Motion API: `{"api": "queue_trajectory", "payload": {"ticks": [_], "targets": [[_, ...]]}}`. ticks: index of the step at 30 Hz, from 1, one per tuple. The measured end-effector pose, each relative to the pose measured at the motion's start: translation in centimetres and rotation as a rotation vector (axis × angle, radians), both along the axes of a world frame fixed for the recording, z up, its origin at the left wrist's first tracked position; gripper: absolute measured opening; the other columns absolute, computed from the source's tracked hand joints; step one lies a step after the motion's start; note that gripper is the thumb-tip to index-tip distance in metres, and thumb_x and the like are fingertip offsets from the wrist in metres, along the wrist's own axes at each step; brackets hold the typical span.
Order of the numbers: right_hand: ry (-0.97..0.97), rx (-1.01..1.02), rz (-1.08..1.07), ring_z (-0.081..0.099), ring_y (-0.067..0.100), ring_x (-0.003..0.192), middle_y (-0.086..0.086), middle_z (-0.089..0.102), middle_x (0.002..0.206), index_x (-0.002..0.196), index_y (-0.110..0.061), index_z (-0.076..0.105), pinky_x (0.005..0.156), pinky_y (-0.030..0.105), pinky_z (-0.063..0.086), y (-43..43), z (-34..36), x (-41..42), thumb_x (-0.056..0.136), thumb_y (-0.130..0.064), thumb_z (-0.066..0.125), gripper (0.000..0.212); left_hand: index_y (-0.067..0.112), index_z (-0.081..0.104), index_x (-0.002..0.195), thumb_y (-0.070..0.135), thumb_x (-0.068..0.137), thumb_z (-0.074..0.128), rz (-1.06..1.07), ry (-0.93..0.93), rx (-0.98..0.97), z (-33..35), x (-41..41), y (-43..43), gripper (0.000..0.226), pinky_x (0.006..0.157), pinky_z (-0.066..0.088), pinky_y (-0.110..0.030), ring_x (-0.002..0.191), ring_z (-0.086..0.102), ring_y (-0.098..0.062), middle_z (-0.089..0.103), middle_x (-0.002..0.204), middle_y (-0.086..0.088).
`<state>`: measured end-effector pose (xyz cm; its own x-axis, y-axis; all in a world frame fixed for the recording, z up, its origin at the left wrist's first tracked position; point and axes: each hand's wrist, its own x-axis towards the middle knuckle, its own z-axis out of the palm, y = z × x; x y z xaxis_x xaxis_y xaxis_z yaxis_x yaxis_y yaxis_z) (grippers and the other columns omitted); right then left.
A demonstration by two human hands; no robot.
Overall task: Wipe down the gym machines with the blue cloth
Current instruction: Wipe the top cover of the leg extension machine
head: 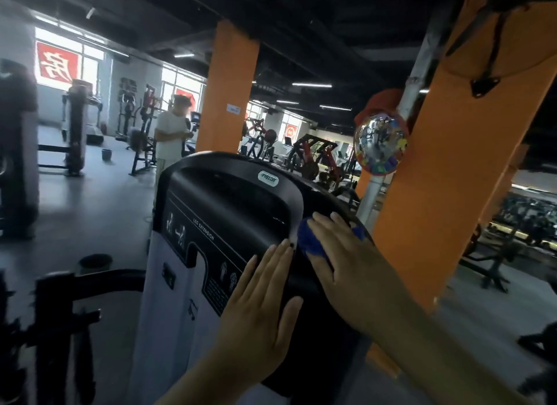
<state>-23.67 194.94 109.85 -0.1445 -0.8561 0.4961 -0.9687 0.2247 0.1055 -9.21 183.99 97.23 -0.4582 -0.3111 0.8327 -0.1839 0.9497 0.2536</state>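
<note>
A leg extension machine point(217, 217) fills the middle of the view, with a black curved shroud on top and a white panel below. My right hand point(346, 260) lies flat with straight fingers on the blue cloth point(310, 239), pressing it against the right side of the black shroud. Most of the cloth is hidden under the hand; blue shows at its left and at the fingertips. My left hand point(259, 308) rests flat on the shroud just left of the cloth, fingers straight and together.
A person in a white shirt point(170, 136) stands behind the machine. Orange pillars point(226, 88) point(458, 163) rise behind and to the right, with a convex mirror point(380, 144) between them. A black frame point(60, 314) stands at the lower left. Other machines fill the background.
</note>
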Motion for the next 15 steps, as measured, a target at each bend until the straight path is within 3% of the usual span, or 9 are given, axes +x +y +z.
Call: {"api": "queue_trajectory", "payload": {"ticks": [8, 10, 13, 15], "targets": [[-0.196, 0.052, -0.073, 0.007, 0.009, 0.167, -0.011, 0.019, 0.180, 0.171, -0.029, 0.027, 0.134, 0.038, 0.016, -6.0, 4.8, -1.9, 0.116, -0.049, 0.027, 0.059, 0.012, 0.021, 0.174, 0.045, 0.118, 0.033, -0.001, -0.074, -0.077, 1.8, 0.4, -2.0, 0.066, 0.132, 0.031, -0.055, 0.168, 0.018, -0.017, 0.021, 0.182, 0.003], [-0.182, 0.051, -0.099, 0.003, 0.006, 0.166, -0.015, 0.014, 0.180, 0.172, -0.031, 0.023, 0.134, 0.037, 0.017, -5.2, 4.4, -1.7, 0.116, -0.051, 0.028, 0.060, 0.014, 0.026, 0.173, 0.044, 0.119, 0.032, -0.046, -0.076, -0.141, 2.2, 0.5, -3.6, 0.062, 0.131, 0.032, -0.056, 0.168, 0.021, -0.019, 0.022, 0.182, 0.004], [-0.180, 0.030, -0.143, -0.005, -0.005, 0.162, -0.026, 0.007, 0.177, 0.172, -0.037, 0.019, 0.130, 0.026, 0.013, -3.0, 3.0, -0.8, 0.115, -0.053, 0.029, 0.060, 0.016, 0.034, 0.171, 0.041, 0.119, 0.027, -0.100, -0.051, -0.181, 3.9, 0.4, -7.0, 0.058, 0.132, 0.026, -0.053, 0.168, 0.022, -0.021, 0.024, 0.181, 0.004], [-0.231, 0.034, -0.192, -0.001, -0.005, 0.162, -0.027, 0.008, 0.177, 0.172, -0.039, 0.019, 0.129, 0.024, 0.014, -4.2, 3.7, -1.4, 0.115, -0.052, 0.030, 0.059, 0.017, 0.035, 0.170, 0.041, 0.119, 0.026, -0.104, -0.060, -0.203, 5.5, -0.2, -9.3, 0.057, 0.133, 0.024, -0.051, 0.168, 0.019, -0.019, 0.024, 0.181, 0.004]]}}
